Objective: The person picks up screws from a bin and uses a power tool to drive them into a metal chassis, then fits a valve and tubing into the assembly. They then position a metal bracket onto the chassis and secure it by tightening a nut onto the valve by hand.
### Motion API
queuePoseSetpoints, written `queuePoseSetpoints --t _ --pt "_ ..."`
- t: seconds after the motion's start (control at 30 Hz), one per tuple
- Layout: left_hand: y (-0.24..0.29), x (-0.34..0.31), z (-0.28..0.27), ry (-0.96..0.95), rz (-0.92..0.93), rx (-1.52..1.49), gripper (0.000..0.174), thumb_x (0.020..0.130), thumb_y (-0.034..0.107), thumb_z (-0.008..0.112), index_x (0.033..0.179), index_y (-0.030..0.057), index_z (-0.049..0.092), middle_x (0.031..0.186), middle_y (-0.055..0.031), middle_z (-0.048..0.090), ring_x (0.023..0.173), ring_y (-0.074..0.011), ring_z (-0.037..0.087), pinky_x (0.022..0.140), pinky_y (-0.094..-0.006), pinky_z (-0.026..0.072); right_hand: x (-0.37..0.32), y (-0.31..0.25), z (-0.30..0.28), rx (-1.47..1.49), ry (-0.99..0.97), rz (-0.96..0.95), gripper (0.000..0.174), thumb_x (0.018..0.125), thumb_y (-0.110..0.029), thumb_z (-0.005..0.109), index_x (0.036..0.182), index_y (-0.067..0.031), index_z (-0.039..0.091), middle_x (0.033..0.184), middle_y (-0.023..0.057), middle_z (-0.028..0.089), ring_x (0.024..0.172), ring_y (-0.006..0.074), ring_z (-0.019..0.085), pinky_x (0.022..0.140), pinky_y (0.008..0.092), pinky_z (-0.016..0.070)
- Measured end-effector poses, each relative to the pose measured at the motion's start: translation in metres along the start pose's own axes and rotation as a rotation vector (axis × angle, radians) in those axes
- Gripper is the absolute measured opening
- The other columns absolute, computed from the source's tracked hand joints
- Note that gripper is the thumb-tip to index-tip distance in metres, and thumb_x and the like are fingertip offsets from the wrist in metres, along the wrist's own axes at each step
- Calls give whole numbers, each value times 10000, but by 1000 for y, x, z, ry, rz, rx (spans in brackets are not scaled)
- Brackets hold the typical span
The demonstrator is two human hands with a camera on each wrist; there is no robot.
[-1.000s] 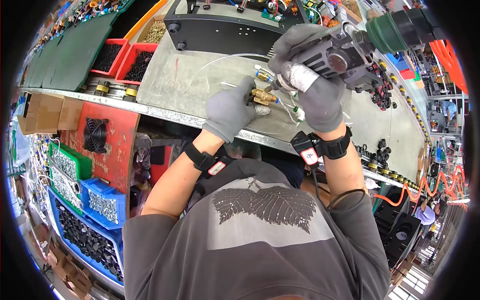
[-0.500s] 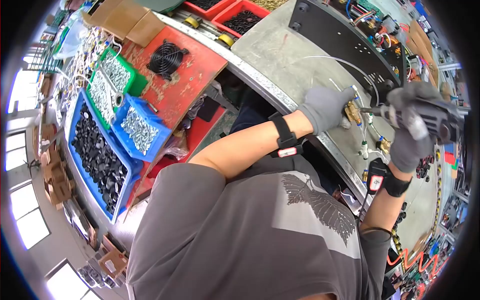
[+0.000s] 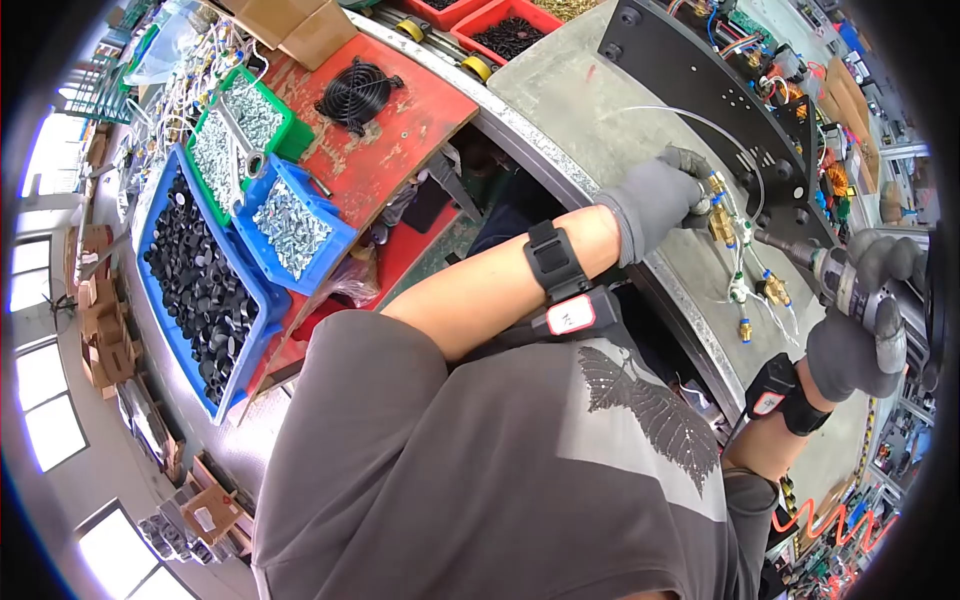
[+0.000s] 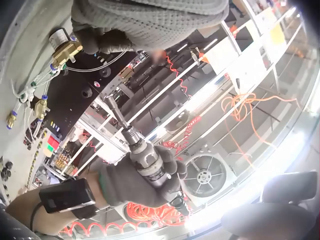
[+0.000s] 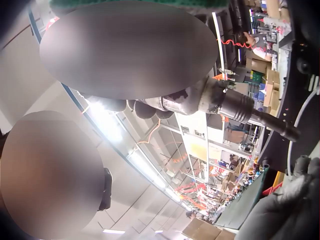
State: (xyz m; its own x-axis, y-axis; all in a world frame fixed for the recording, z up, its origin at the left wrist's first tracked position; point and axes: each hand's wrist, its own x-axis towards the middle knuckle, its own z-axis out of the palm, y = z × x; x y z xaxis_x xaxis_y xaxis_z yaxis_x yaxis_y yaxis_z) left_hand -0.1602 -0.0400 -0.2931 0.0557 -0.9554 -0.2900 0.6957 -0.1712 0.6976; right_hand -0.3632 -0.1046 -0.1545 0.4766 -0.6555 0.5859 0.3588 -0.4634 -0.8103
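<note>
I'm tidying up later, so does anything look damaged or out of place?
Two things, left in the head view: the red board is scuffed in pale patches, and a wrench lies on the small metal parts in the green bin, an odd place for a tool.

Bright windows (image 3: 62, 412) break a pale wall (image 3: 60, 492) around eight o'clock; the grey worktop (image 3: 568, 102) stretches from one to four o'clock.

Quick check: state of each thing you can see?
Grey-gloved right hand, gripping.
Grey cylindrical metal driver, held in the right hand.
Grey-gloved left hand, fingers bent; grip unclear.
Blocky brass fitting, at the left hand, clear of the driver.
Green rectangular plastic bin, full of silver parts.
Large blue plastic tray, filled with black parts.
Silver metal wrench, unheld.
</note>
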Motion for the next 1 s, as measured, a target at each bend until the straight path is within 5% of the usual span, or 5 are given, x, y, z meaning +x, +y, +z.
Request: queuePoseSetpoints --t 0.2,0.3,0.43,0.53,1.0 --pt "-25 11 -8 -234 -43 -392 372 882 -50 419 1250 -33 471 1071 -128 584 964 -215 621 866 -356 559 0 -2 17 37 17 -37 500 703 -182 658 1166 -41 534 924 70 468 729 194 463 619 359 410" --pt "5 -19 -2 -199 492 932 342 921 153 638 1202 -32 574 1077 -130 680 983 -225 678 821 -316 548 -2 -4 25 170 -82 -49 471 728 -125 683 1168 -38 539 914 63 474 727 184 469 564 312 416" --pt "8 -18 -2 -241 821 1117 232 948 137 617 1110 -22 664 1152 -147 670 1047 -244 660 839 -324 524 -3 0 31 210 -114 -91 498 757 -107 648 1240 -60 539 968 69 534 747 186 508 661 386 457" --pt "18 -26 23 -56 -175 -224 273 1013 195 516 1180 -11 582 998 -102 673 905 -128 659 652 -214 533 -7 0 34 197 -33 -76 507 767 -53 643 1258 -37 519 1029 107 587 755 195 547 691 404 478" --pt "0 -16 35 -139 -177 117 389 1001 457 484 1018 77 565 718 -3 565 477 -37 424 387 -186 297 -9 -3 28 267 -37 -198 510 748 -10 636 1238 -8 495 978 155 590 758 229 594 670 405 506"
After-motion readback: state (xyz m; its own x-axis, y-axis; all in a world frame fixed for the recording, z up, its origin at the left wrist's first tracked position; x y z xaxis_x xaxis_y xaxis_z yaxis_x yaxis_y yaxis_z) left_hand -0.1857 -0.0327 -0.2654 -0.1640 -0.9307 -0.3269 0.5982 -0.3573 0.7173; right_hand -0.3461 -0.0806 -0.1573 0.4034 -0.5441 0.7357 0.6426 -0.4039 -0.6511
